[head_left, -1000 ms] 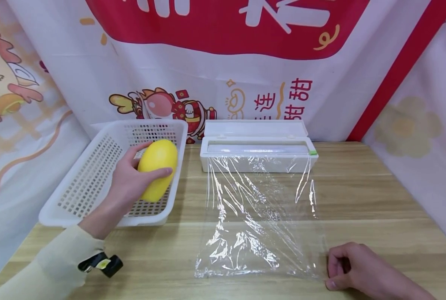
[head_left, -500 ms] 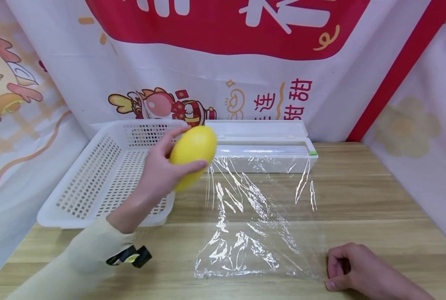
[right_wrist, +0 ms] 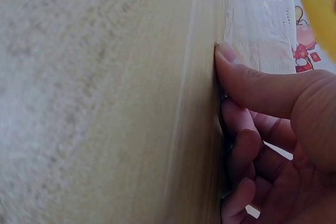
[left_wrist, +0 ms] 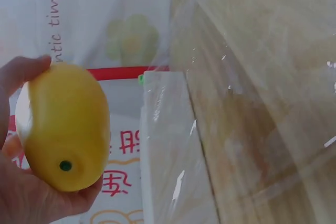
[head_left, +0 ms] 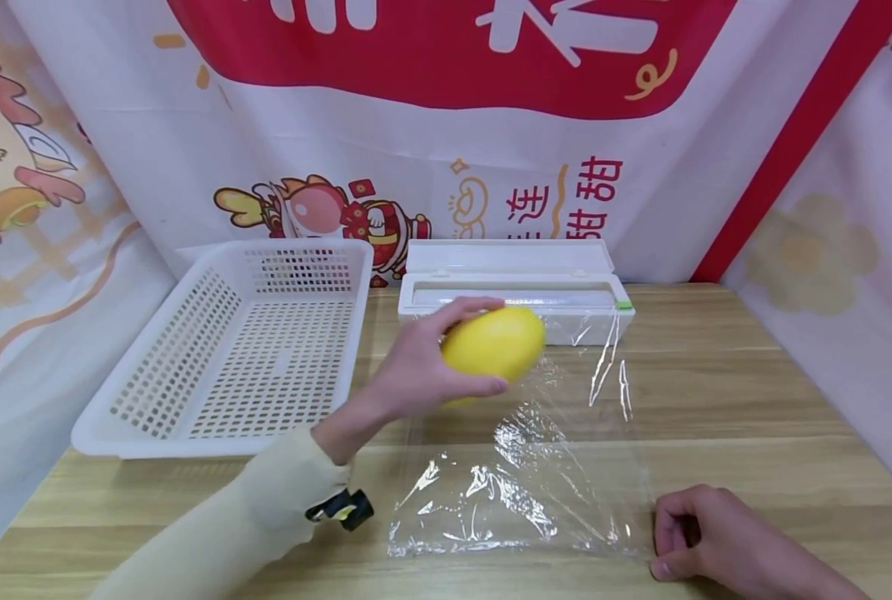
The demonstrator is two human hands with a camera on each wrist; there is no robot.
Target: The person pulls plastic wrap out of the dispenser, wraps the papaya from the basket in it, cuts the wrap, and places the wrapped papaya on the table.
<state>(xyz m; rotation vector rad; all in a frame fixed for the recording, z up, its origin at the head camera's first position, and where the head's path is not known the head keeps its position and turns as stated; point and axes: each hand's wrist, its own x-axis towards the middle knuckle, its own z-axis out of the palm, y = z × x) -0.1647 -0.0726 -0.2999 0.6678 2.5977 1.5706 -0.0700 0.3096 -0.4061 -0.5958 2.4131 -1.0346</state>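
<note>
A wood-grain table spreads across the view. Nearest, at its lower right, the right hand rests on the wood with its fingers curled in and its thumb tip at the near right corner of a sheet of clear film; whether it pinches the film or only presses it down I cannot tell. The film lies over the wood, creased and shiny. From the lower left comes a cream sleeve, a small black device strapped at the wrist. Beyond it, the left hand grips a yellow fruit-like object, thumb on the near side and fingers round the far one, holding it in the air in front of the box and above the film; the left wrist view shows a dark green dot at one end. To the left stands a white perforated basket. Further back, the film runs up over the front of a long white box, its lid raised and a small green piece at its right end. Last comes a white cloth backdrop with red shapes, lettering and cartoon figures.
</note>
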